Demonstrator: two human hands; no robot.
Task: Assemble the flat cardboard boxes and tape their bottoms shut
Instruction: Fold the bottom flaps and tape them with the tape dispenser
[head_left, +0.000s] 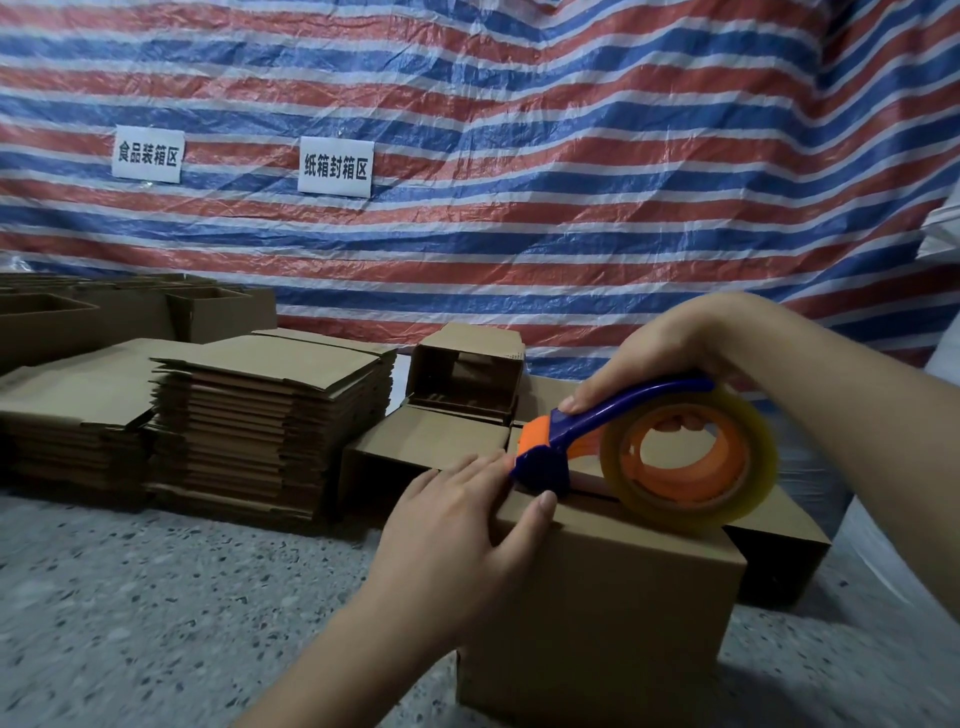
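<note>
A brown cardboard box (613, 613) stands on the floor in front of me, its closed flaps facing up. My right hand (670, 348) grips the blue and orange tape dispenser (597, 431) with its clear tape roll (691, 462), whose cutter end rests on the box's top seam near the left edge. My left hand (457, 525) lies flat on the box's top left corner, fingers straight beside the cutter and thumb over the front edge.
Two stacks of flat cardboard boxes (270, 410) rise at the left on the speckled floor (156, 597). Assembled boxes (467, 374) lie behind the one I hold, more at far left. A striped tarp (519, 156) with two signs hangs behind.
</note>
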